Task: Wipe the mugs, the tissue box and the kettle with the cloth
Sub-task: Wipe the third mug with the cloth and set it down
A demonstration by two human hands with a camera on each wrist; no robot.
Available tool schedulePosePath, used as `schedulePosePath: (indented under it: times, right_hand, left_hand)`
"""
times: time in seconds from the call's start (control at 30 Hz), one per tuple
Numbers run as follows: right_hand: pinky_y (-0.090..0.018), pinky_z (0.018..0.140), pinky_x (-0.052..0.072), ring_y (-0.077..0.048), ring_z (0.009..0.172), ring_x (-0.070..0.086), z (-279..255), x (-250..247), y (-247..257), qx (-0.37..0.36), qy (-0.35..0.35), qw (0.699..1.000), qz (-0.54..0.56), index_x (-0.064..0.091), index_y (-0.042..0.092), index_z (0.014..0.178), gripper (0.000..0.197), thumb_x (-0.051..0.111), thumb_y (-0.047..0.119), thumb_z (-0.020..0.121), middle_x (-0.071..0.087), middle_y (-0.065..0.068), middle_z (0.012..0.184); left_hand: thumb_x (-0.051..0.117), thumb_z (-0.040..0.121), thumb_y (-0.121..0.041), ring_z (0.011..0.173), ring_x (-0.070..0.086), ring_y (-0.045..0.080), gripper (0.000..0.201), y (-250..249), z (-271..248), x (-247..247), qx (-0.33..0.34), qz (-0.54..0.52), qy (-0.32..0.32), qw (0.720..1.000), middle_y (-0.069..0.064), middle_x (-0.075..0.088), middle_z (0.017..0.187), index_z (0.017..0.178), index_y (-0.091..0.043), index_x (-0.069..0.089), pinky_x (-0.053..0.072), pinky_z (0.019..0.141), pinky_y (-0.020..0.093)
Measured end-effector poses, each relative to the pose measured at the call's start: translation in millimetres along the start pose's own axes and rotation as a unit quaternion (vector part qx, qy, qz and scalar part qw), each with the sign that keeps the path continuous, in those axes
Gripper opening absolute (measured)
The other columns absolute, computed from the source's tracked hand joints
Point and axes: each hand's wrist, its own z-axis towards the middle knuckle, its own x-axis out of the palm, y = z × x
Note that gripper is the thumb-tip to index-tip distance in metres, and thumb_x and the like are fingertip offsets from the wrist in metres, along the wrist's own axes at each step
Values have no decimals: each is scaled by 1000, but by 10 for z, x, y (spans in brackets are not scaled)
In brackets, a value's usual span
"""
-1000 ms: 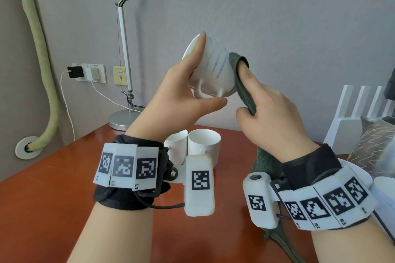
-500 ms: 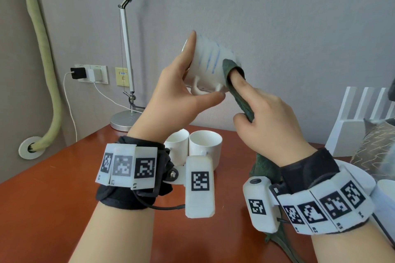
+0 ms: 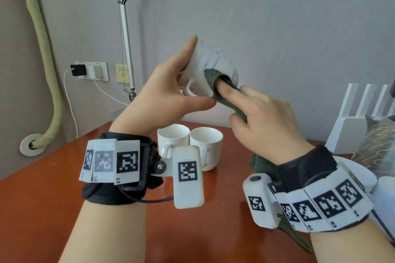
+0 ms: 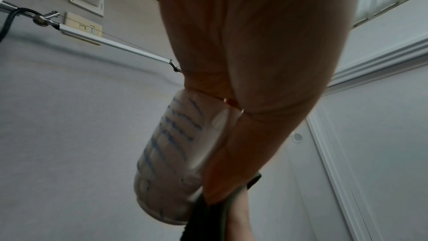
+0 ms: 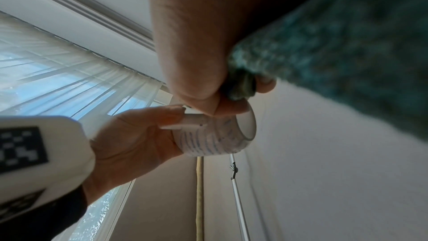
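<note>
My left hand (image 3: pixel 171 89) holds a white mug with blue stripes (image 3: pixel 205 64) up in the air on its side, thumb under it and fingers over its base. The same mug (image 4: pixel 166 157) fills the left wrist view and shows in the right wrist view (image 5: pixel 215 135). My right hand (image 3: pixel 256 113) grips a dark green cloth (image 3: pixel 215 83) and presses it with the forefinger against the mug's side near the rim. The rest of the cloth hangs down behind my right wrist. Two plain white mugs (image 3: pixel 173 136) (image 3: pixel 206 143) stand side by side on the brown table (image 3: pixel 42 198).
A desk lamp's pole (image 3: pixel 126 28) rises at the back left by wall sockets (image 3: pixel 94 70) with a plugged charger. A green hose (image 3: pixel 42 49) runs down the left wall. A white rack (image 3: pixel 363 117), a patterned object and a white plate's edge (image 3: pixel 363 173) sit at the right.
The cloth and my right forefinger slid down and leftward across the striped mug's side, from its far rim toward the handle side. My left hand kept holding the mug, shifting slightly.
</note>
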Motion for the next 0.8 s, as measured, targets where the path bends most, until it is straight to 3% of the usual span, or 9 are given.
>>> schedulePosePath:
  times: [0.17, 0.4, 0.53, 0.7, 0.8]
  right_hand:
    - [-13, 46, 14, -23, 48, 30, -9, 15, 16, -2, -16, 1000, 14, 43, 34, 136, 72, 45, 10, 67, 32, 7, 64]
    - [-15, 45, 11, -21, 47, 30, -9, 70, 34, -21, -2, 1000, 4, 40, 39, 134, 71, 46, 10, 69, 31, 8, 67]
    - [-15, 45, 12, -22, 49, 29, -6, 53, 2, -7, -16, 1000, 16, 47, 34, 136, 71, 42, 11, 70, 29, 8, 68]
    - [-13, 45, 16, -15, 51, 30, -33, 100, 8, -65, 1, 996, 69, 50, 36, 129, 63, 34, 17, 71, 30, 11, 68]
    - [-12, 46, 16, -15, 54, 28, -20, 80, -8, -55, -6, 997, 45, 43, 40, 131, 64, 35, 18, 72, 28, 13, 74]
  left_hand:
    - [80, 64, -10, 116, 57, -4, 107, 1, -4, -16, -2, 0, -18, 1000, -22, 58, 125, 154, -16, 22, 44, 105, 25]
    - [80, 71, 6, 105, 58, -10, 105, 31, 7, -44, -18, 19, -9, 1000, -18, 58, 124, 155, -14, 20, 46, 94, 14]
    - [82, 70, 4, 113, 58, -3, 106, 36, -10, -61, -25, 27, -3, 999, -17, 57, 129, 155, -17, 21, 47, 99, 21]
    - [80, 71, 5, 101, 58, -15, 104, 13, -10, -61, -33, 34, 13, 999, -21, 59, 118, 154, -14, 21, 46, 88, 9]
    - [85, 67, 1, 107, 58, -11, 108, -10, -29, -80, -41, 37, 27, 998, -19, 60, 121, 154, -14, 22, 47, 96, 15]
